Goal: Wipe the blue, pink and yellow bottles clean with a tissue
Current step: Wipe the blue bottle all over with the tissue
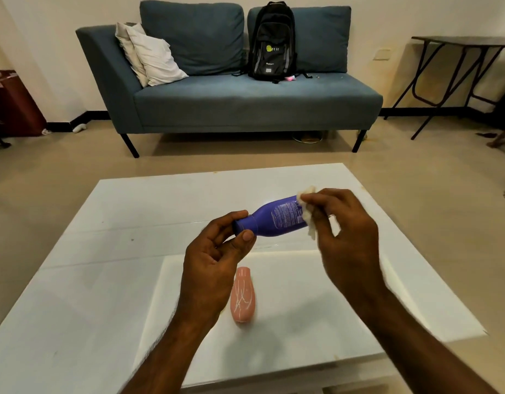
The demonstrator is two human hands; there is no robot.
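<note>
My left hand (217, 257) pinches the neck end of the blue bottle (274, 218), which is held on its side in the air above the white table (103, 251). My right hand (348, 234) presses a crumpled white tissue (309, 220) against the bottle's wide bottom end. The pink bottle (242, 295) lies on its side on the table below my left hand, with white streaks on its surface. No yellow bottle shows in the head view.
A blue-grey sofa (231, 103) stands beyond the table, with a black backpack (272, 42) and pale cushions (149, 55) on it. A dark folding table (461, 69) stands at the far right. A red-brown cabinet (15, 106) sits at the far left.
</note>
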